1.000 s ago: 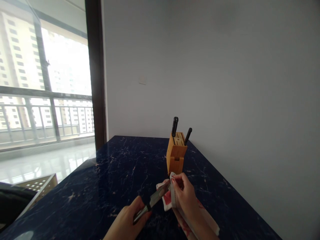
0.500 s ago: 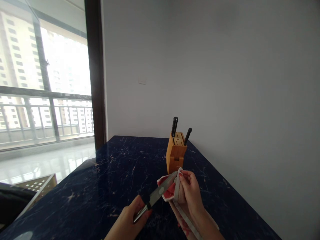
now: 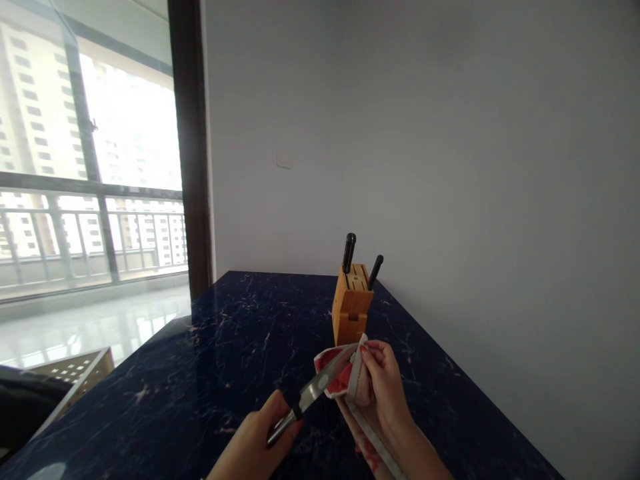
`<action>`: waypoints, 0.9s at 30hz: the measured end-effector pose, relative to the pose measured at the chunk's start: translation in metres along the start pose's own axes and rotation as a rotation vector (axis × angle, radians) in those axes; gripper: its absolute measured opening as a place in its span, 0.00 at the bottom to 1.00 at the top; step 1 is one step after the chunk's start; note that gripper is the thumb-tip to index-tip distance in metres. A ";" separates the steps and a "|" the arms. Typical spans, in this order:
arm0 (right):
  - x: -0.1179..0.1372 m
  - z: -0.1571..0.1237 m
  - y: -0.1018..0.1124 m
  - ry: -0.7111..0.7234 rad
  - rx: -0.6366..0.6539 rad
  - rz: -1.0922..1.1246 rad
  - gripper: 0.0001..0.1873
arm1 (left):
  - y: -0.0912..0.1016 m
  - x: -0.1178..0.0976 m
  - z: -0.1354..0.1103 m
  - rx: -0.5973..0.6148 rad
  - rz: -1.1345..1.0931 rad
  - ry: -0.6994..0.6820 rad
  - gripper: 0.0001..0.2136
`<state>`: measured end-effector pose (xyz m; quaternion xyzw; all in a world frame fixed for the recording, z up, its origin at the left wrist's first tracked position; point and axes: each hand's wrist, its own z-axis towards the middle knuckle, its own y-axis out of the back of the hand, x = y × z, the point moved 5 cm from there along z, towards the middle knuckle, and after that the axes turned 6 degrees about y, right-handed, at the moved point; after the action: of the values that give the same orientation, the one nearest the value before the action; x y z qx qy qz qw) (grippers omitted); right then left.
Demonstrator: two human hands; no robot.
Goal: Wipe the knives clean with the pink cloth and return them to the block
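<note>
My left hand [image 3: 263,430] is closed round the handle of a kitchen knife [image 3: 314,390], whose blade points up and to the right. Folded over the blade's tip end is a red and white cloth [image 3: 354,383]. My right hand [image 3: 385,377] pinches this cloth at the blade, thumb and fingers pressed together; the cloth's loose end hangs down beneath the wrist. The very tip of the blade is hidden in the fold. Just beyond the cloth stands a wooden knife block [image 3: 350,313] with two black-handled knives in its slots.
The dark blue marbled table [image 3: 260,333] runs back to a grey wall [image 3: 450,167]. At the lower left, beside the table, is a pale perforated basket [image 3: 75,373] with something dark in it. A window with a railing [image 3: 140,230] lies to the left.
Both hands stay in almost the same place. The cloth and the fingers of my right hand have shifted very slightly along the blade's tip end.
</note>
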<state>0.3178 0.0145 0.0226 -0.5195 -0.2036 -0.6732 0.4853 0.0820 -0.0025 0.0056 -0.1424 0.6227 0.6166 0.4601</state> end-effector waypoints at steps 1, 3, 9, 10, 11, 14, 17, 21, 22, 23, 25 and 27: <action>0.000 0.001 0.001 0.005 -0.011 0.003 0.14 | 0.000 -0.001 0.000 0.003 -0.003 0.005 0.06; 0.000 0.002 0.003 -0.005 -0.020 0.012 0.15 | 0.002 -0.002 0.001 -0.002 -0.023 0.021 0.07; -0.001 0.001 0.005 -0.052 -0.072 0.051 0.18 | 0.005 -0.007 0.002 -0.010 -0.116 0.069 0.10; -0.001 0.001 0.005 -0.052 -0.086 0.054 0.18 | 0.006 -0.006 0.002 -0.018 -0.124 0.069 0.11; 0.000 0.000 0.005 -0.047 -0.096 0.053 0.18 | 0.006 -0.005 0.002 -0.026 -0.129 0.070 0.12; 0.004 -0.001 0.003 -0.008 -0.079 0.024 0.18 | 0.008 -0.001 0.003 -0.044 -0.124 0.079 0.14; 0.012 -0.004 -0.004 0.049 0.006 -0.034 0.17 | 0.006 -0.002 0.002 -0.033 -0.108 0.083 0.14; 0.023 -0.008 -0.012 0.146 0.086 -0.178 0.11 | 0.004 -0.009 -0.001 0.007 -0.097 0.035 0.11; 0.025 -0.010 -0.014 0.164 0.101 -0.209 0.11 | 0.004 -0.011 -0.002 0.012 -0.099 0.018 0.10; 0.027 -0.012 -0.016 0.179 0.118 -0.235 0.10 | 0.004 -0.012 -0.002 0.012 -0.099 0.008 0.10; 0.030 -0.019 -0.023 0.201 0.169 -0.286 0.09 | 0.004 -0.011 -0.002 0.002 -0.096 0.001 0.09; 0.033 -0.027 -0.031 0.220 0.244 -0.337 0.07 | 0.004 -0.009 -0.001 -0.012 -0.083 0.003 0.09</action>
<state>0.2782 -0.0073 0.0486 -0.3390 -0.3131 -0.7676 0.4447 0.0834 -0.0059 0.0152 -0.1718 0.6134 0.6003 0.4836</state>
